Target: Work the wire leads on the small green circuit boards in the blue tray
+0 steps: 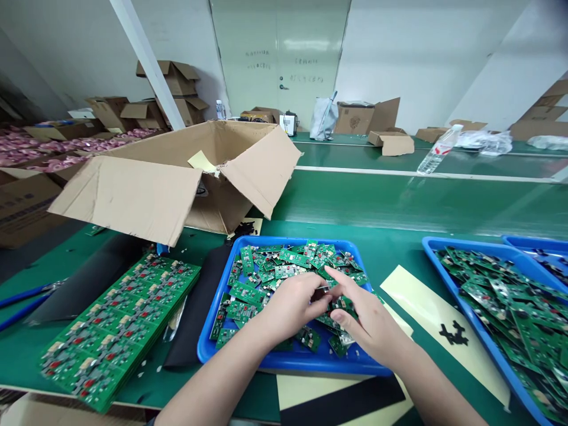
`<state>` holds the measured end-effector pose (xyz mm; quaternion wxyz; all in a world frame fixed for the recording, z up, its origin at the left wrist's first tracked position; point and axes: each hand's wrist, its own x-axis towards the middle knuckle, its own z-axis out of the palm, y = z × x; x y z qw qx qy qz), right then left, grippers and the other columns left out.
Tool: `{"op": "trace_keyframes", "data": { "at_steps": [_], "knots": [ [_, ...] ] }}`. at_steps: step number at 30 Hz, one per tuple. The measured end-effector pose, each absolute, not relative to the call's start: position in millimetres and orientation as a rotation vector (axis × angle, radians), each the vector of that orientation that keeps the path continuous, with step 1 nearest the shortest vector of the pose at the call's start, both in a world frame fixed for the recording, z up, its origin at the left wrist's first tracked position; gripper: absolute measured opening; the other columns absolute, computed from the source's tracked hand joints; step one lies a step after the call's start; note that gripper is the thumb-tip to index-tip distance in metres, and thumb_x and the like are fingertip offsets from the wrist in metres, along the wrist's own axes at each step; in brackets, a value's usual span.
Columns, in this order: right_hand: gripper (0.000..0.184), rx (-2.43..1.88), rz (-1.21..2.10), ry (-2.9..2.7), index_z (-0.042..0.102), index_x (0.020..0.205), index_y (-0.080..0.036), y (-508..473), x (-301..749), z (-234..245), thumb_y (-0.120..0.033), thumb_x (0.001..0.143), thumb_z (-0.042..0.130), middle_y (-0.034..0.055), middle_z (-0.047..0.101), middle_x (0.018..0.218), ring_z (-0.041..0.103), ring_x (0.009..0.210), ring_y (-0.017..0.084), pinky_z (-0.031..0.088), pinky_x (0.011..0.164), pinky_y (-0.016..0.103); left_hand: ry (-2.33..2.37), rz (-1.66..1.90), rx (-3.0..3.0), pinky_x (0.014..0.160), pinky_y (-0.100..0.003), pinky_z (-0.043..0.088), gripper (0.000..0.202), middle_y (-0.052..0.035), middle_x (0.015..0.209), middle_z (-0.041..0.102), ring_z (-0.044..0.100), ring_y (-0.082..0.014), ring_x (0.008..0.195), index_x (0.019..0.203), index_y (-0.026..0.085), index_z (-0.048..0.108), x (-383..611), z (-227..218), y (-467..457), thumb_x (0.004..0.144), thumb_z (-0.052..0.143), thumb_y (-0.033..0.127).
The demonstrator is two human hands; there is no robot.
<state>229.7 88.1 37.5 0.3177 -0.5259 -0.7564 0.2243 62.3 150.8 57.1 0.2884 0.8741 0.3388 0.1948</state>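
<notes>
My left hand (296, 305) is closed over a blue tray (205, 331), its thumb and fingers pinching a small circuit board (323, 289) seen edge-on and mostly hidden. My right hand (366, 316) meets it from the other side. Its thumb and index finger are spread, and its other fingertips reach the held board. Loose green circuit boards (248, 293) with small parts fill the tray beneath both hands. Under the tray's front edge lies a cream backing sheet with a black strip (346, 402). Another cream sheet (417, 296), to the right, carries small black cut-out pieces (453, 333).
Stacked panels of joined circuit boards (119, 325) lie at left, near black sheet material (195, 319) and blue-handled pliers (26, 296). An open cardboard box (133, 192) stands behind them. More boards fill a second blue tray (452, 296) at right. A plastic bottle (439, 151) stands farther back.
</notes>
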Motion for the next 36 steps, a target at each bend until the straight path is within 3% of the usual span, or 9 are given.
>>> {"op": "trace_keyframes", "data": {
  "at_steps": [5, 11, 16, 21, 26, 32, 36],
  "knots": [
    [0.057, -1.389, 0.67, -1.9, 0.032, 0.139, -0.02, 91, 232, 37, -0.052, 0.093, 0.036, 0.0144, 0.061, 0.119, 0.062, 0.099, 0.026, 0.05, 0.086, 0.042, 0.905, 0.538, 2.317, 0.059, -0.024, 0.04, 0.005, -0.0003, 0.07, 0.06, 0.055, -0.0146, 0.064, 0.076, 0.017, 0.059, 63, 59, 149, 0.08, 0.056, 0.016],
    [0.057, -1.356, 0.745, -1.829, 0.029, 0.141, -0.02, 92, 233, 35, -0.051, 0.093, 0.035, 0.0123, 0.063, 0.105, 0.061, 0.098, 0.025, 0.05, 0.085, 0.041, 0.922, 0.56, 2.274, 0.059, -0.024, 0.041, 0.008, -0.0007, 0.071, 0.059, 0.054, -0.0146, 0.065, 0.077, 0.017, 0.059, 61, 60, 149, 0.082, 0.053, 0.019],
    [0.052, -1.318, 0.669, -1.742, 0.041, 0.134, -0.022, 98, 237, 33, -0.051, 0.091, 0.044, 0.0141, 0.047, 0.131, 0.053, 0.114, 0.026, 0.044, 0.096, 0.043, 0.847, 0.688, 2.122, 0.062, -0.024, 0.043, 0.01, 0.0006, 0.069, 0.057, 0.053, -0.0132, 0.065, 0.071, 0.018, 0.056, 61, 67, 148, 0.08, 0.052, 0.017],
    [0.039, -1.24, 0.802, -1.54, 0.056, 0.117, -0.021, 102, 246, 39, -0.048, 0.091, 0.045, 0.0096, 0.065, 0.105, 0.062, 0.099, 0.024, 0.05, 0.087, 0.039, 0.869, 0.78, 1.837, 0.056, -0.022, 0.041, 0.013, 0.0019, 0.063, 0.052, 0.048, -0.0109, 0.058, 0.069, 0.017, 0.054, 58, 75, 147, 0.081, 0.053, 0.024],
    [0.032, -1.232, 0.733, -1.359, 0.065, 0.098, -0.02, 103, 253, 43, -0.047, 0.089, 0.05, 0.0062, 0.069, 0.083, 0.066, 0.08, 0.021, 0.055, 0.075, 0.036, 0.87, 0.915, 1.582, 0.052, -0.021, 0.035, 0.02, 0.0043, 0.057, 0.045, 0.041, -0.0084, 0.053, 0.066, 0.017, 0.051, 52, 79, 154, 0.08, 0.055, 0.029],
    [0.023, -1.135, 0.442, -1.063, 0.064, 0.095, -0.02, 107, 265, 47, -0.038, 0.089, 0.052, 0.0077, 0.069, 0.091, 0.066, 0.084, 0.022, 0.053, 0.08, 0.041, 0.804, 0.884, 1.462, 0.056, -0.022, 0.036, 0.022, 0.0039, 0.057, 0.048, 0.043, -0.0093, 0.056, 0.066, 0.017, 0.05, 49, 75, 158, 0.081, 0.056, 0.032],
    [0.026, -0.944, 0.556, -1.029, 0.067, 0.093, -0.023, 105, 271, 53, -0.04, 0.091, 0.048, 0.0057, 0.07, 0.088, 0.067, 0.084, 0.02, 0.053, 0.082, 0.04, 0.801, 0.78, 1.409, 0.055, -0.022, 0.036, 0.019, 0.0046, 0.057, 0.049, 0.044, -0.0093, 0.055, 0.069, 0.017, 0.052, 53, 74, 155, 0.08, 0.058, 0.031]
  ]
}}
